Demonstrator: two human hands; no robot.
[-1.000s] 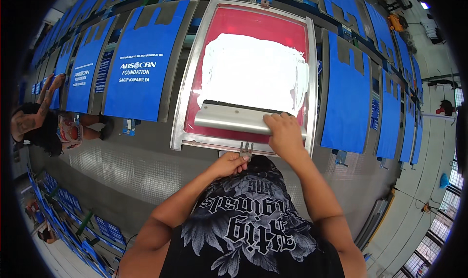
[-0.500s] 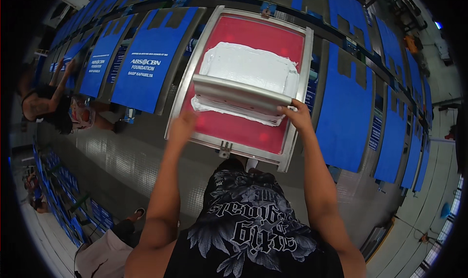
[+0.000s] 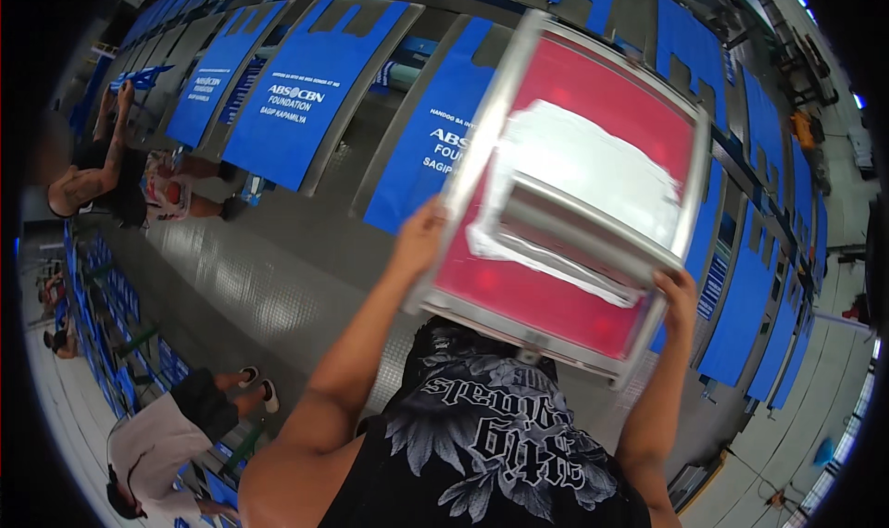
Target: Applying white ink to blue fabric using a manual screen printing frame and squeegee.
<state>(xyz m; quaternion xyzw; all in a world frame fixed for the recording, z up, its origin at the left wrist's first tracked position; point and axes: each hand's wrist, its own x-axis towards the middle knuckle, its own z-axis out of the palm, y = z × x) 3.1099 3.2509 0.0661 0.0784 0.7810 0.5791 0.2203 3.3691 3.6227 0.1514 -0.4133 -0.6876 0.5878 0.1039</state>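
Observation:
I carry a screen-printing frame (image 3: 505, 97) with pink mesh and a broad patch of white ink (image 3: 583, 144), tilted over my body. A long metal squeegee (image 3: 583, 232) lies across the ink. My left hand (image 3: 421, 232) is closed on the frame's left rail near its lower part. My right hand (image 3: 674, 296) is closed at the right rail and the squeegee's right end; exactly which it grips is blurred. A blue printed panel (image 3: 407, 176) on a grey board shows just left of the frame, partly hidden behind it.
Rows of blue panels on grey boards (image 3: 287, 102) curve across both sides. A co-worker (image 3: 111, 185) at the left handles a blue sheet. Another person in a light shirt (image 3: 157, 445) is at lower left, near more racks (image 3: 102, 315). Grey floor (image 3: 259, 259) lies between.
The frame has lifted away and shifted right, uncovering a printed panel to its left. My left hand moved up onto the left rail. The squeegee's right end and my right hand moved rightward with it.

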